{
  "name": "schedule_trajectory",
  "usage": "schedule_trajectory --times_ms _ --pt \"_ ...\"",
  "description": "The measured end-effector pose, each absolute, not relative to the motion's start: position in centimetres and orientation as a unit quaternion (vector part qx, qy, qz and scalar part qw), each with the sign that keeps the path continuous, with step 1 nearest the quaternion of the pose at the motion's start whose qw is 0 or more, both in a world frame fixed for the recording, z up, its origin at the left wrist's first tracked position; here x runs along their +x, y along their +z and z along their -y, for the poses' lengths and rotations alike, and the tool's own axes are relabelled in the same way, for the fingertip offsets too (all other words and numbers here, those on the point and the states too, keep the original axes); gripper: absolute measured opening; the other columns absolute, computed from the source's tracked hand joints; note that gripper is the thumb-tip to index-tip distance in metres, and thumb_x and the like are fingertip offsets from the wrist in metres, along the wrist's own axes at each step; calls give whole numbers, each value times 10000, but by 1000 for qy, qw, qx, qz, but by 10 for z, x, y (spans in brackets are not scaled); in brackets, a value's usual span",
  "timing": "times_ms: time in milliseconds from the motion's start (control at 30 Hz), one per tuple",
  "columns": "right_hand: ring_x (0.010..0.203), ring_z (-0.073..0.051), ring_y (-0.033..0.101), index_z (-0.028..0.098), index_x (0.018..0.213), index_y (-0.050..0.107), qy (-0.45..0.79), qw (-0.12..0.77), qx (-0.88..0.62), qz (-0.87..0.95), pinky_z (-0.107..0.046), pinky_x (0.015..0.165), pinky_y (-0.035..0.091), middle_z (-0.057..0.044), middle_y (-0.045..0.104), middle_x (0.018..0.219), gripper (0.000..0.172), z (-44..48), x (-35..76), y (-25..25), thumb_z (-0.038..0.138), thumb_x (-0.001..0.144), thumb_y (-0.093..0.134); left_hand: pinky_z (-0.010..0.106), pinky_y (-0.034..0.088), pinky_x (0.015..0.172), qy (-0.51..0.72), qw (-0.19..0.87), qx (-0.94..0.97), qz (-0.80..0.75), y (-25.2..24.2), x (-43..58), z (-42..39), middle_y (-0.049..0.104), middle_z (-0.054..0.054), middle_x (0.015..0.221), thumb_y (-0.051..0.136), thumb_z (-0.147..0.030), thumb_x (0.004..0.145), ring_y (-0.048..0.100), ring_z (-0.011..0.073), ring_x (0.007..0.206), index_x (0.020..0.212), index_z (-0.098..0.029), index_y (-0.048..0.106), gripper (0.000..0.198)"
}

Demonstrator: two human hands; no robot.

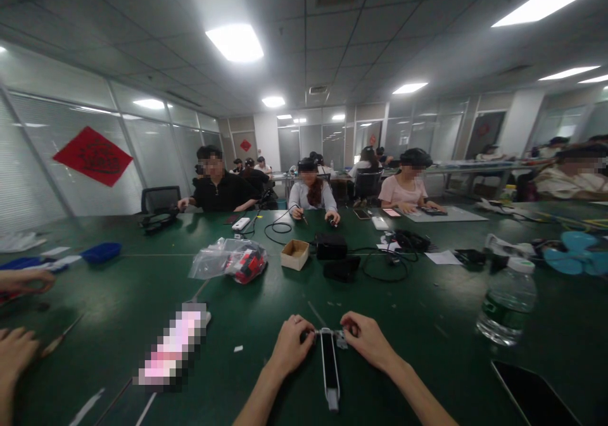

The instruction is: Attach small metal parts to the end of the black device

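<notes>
On the green table [142, 293] lies a long narrow black and white device [329, 366], pointing toward me. My left hand [291, 345] is curled and pinches a small dark part at its far end on the left side. My right hand [363, 338] is closed on the same far end from the right, where a small metal piece shows. A blurred pink and white object [173, 348] lies to the left of my left hand.
A clear water bottle [507, 300] stands at the right, a dark phone [532, 395] near the front right corner. A plastic bag with red parts [232, 260], a small cardboard box [295, 254] and black cases with cables [339, 256] lie mid-table. Another person's hands [16, 350] work at the left; people sit opposite.
</notes>
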State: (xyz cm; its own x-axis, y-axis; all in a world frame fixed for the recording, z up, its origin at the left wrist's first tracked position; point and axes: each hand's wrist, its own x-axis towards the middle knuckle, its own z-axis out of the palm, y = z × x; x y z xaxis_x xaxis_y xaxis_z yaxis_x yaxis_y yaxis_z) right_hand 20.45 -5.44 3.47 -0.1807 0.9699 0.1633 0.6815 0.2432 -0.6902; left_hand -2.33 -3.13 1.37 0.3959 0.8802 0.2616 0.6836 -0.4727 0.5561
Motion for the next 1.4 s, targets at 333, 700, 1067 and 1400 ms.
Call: schedule_trajectory --times_ms 333,700,1067,1400 --pt "805 -156 582 169 980 688 225 288 -562 742 -258 739 453 -50 655 893 231 56 205 34 264 872 507 341 424 831 268 177 825 -465 14 -23 26 644 54 927 487 -302 873 560 204 917 897 -211 686 221" --pt "1001 -179 549 184 1126 654 200 229 -538 786 -292 874 451 -80 619 1062 316 60 207 36 255 957 396 345 446 805 266 164 838 -447 12 -23 22 650 62 907 487 -301 882 577 214 890 885 -204 682 218" --pt "991 -180 556 169 1101 655 209 237 -536 783 -304 892 434 -74 640 1051 272 60 203 34 218 935 446 333 441 816 264 165 841 -442 10 -23 20 651 61 910 482 -301 890 569 206 898 887 -201 688 229" --pt "984 -170 540 179 1074 665 200 249 -535 782 -295 876 429 -60 640 1034 269 59 205 31 256 955 437 345 439 825 267 176 836 -445 12 -23 22 652 61 918 487 -291 883 562 210 905 889 -205 692 222"
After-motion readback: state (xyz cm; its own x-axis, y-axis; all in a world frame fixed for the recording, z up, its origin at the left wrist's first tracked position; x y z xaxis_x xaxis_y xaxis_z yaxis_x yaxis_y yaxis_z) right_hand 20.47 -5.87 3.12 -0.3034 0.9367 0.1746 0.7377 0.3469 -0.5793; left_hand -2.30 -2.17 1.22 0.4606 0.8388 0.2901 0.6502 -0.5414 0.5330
